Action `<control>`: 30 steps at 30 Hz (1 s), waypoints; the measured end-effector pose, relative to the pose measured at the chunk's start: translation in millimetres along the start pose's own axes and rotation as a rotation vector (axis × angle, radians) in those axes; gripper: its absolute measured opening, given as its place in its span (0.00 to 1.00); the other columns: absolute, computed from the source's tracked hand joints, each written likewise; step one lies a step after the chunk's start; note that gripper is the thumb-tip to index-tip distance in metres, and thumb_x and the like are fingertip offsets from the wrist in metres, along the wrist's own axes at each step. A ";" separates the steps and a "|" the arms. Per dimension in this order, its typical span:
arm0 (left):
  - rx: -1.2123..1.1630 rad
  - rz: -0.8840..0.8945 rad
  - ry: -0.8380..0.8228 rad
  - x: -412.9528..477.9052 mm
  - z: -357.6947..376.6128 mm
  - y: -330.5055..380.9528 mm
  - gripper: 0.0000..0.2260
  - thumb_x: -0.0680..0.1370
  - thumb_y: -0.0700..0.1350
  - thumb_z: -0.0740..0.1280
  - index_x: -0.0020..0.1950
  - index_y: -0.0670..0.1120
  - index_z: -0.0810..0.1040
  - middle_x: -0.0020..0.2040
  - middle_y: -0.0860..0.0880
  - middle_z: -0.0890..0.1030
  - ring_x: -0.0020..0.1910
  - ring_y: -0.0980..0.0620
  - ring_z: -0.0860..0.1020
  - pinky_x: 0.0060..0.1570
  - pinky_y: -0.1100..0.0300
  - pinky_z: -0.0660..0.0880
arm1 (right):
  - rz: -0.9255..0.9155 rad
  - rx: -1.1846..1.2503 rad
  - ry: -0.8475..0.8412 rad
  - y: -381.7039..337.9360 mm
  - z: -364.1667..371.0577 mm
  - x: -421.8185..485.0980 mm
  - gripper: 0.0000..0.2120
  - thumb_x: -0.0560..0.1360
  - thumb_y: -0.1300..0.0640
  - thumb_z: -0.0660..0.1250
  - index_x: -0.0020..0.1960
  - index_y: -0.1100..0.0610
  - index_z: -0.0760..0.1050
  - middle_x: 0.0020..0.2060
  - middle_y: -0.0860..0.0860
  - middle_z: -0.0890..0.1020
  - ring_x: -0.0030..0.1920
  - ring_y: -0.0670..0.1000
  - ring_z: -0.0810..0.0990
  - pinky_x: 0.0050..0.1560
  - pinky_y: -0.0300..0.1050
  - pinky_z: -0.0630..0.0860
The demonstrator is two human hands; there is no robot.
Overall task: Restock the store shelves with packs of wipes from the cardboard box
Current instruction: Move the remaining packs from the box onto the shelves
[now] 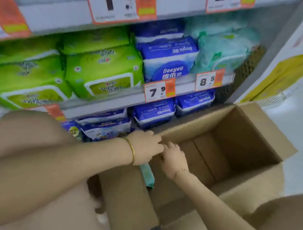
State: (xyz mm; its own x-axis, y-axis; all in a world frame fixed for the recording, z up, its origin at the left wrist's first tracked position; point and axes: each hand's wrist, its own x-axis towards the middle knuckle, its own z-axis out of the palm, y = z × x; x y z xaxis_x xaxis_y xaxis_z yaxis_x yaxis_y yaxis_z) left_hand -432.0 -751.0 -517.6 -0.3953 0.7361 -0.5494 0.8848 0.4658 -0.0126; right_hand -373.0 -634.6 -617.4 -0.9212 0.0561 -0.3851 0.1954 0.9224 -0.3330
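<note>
Both hands are at the near left corner of the open cardboard box (249, 138), which sits just in front of the shelves, its bare bottom flaps in plain sight. The left hand (145, 147), a gold bangle (132, 148) on the wrist, has its fingers (153, 137) curled over the box rim, gripping the cardboard. The right hand (173, 160) comes in right beside it, touching it. Its fingers (171, 147) lie close together and point at the same rim, but the tips are blurred and partly tucked under the left knuckles, so I cannot tell if they pinch anything.

The wipes are on the shelves. On the middle shelf (184, 89) there are green packs (99, 70) at left, blue packs (165, 59) in the centre and pale teal packs (222, 47) at right. More blue packs (154, 113) sit on the shelf below, some hidden behind the left wrist. A teal strip (147, 175) pokes out between the box flaps, mostly covered and hard to identify. The price tags (159, 92) read 7.9 and 8.5, and the upper tags are cut off at the top.
</note>
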 end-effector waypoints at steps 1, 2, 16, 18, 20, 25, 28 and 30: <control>0.030 -0.001 -0.047 3.1 6.5 -1.3 0.13 0.79 0.45 0.59 0.63 0.45 0.69 0.61 0.44 0.70 0.59 0.43 0.69 0.49 0.50 0.70 | 0.051 0.030 -0.136 1.5 20.6 9.4 0.18 0.76 0.58 0.58 0.65 0.57 0.67 0.63 0.56 0.70 0.64 0.59 0.68 0.60 0.53 0.70; 0.044 0.004 -0.066 5.0 10.1 -1.1 0.13 0.79 0.45 0.59 0.63 0.45 0.69 0.61 0.44 0.70 0.59 0.43 0.69 0.47 0.51 0.68 | 0.111 0.079 -0.239 2.9 38.5 17.3 0.18 0.77 0.57 0.58 0.66 0.58 0.66 0.63 0.57 0.70 0.64 0.59 0.69 0.62 0.54 0.70; -0.080 -0.007 -0.111 13.4 11.9 -12.6 0.16 0.80 0.50 0.57 0.68 0.48 0.66 0.63 0.46 0.69 0.62 0.45 0.68 0.54 0.52 0.69 | -0.076 -0.247 -0.531 24.1 133.2 42.1 0.36 0.79 0.60 0.57 0.75 0.41 0.38 0.76 0.57 0.48 0.68 0.63 0.63 0.61 0.57 0.71; -0.100 -0.007 -0.105 15.7 11.1 -12.3 0.16 0.80 0.50 0.57 0.68 0.48 0.66 0.63 0.47 0.69 0.63 0.45 0.67 0.56 0.51 0.70 | -0.054 -0.222 -0.482 16.7 137.3 37.5 0.33 0.79 0.62 0.54 0.76 0.45 0.42 0.76 0.59 0.49 0.66 0.63 0.66 0.58 0.55 0.72; -0.101 -0.010 -0.099 17.6 11.1 -12.7 0.16 0.80 0.50 0.57 0.67 0.49 0.66 0.63 0.47 0.68 0.63 0.46 0.68 0.56 0.51 0.70 | -0.010 -0.182 -0.453 10.4 142.8 35.4 0.29 0.79 0.64 0.52 0.75 0.49 0.46 0.75 0.62 0.51 0.62 0.63 0.70 0.56 0.54 0.73; -0.148 -0.017 -0.089 18.1 12.0 -14.6 0.17 0.80 0.51 0.56 0.68 0.50 0.66 0.63 0.47 0.69 0.61 0.47 0.68 0.58 0.51 0.71 | 0.103 -0.103 -0.362 20.2 147.4 37.2 0.28 0.78 0.66 0.55 0.74 0.52 0.50 0.69 0.64 0.61 0.56 0.61 0.74 0.53 0.53 0.76; -0.155 -0.024 -0.106 17.7 13.0 -18.2 0.16 0.80 0.51 0.57 0.67 0.50 0.66 0.63 0.47 0.69 0.61 0.47 0.68 0.59 0.51 0.72 | 0.068 -0.105 -0.371 28.0 138.7 38.3 0.35 0.75 0.66 0.60 0.74 0.48 0.47 0.63 0.61 0.64 0.54 0.60 0.73 0.51 0.52 0.77; -0.143 -0.034 -0.115 17.8 11.5 -19.6 0.16 0.80 0.51 0.57 0.66 0.49 0.67 0.62 0.47 0.68 0.61 0.47 0.68 0.58 0.51 0.72 | 0.034 -0.129 -0.408 30.8 122.7 37.0 0.36 0.75 0.62 0.63 0.74 0.44 0.46 0.62 0.60 0.64 0.56 0.60 0.72 0.51 0.53 0.77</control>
State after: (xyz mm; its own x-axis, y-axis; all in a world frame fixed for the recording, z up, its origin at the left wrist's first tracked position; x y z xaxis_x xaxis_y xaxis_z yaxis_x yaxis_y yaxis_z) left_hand -453.5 -752.7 -536.8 -0.3861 0.6617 -0.6427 0.8244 0.5601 0.0815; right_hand -359.8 -651.0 -747.5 -0.7011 -0.0441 -0.7117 0.1562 0.9643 -0.2136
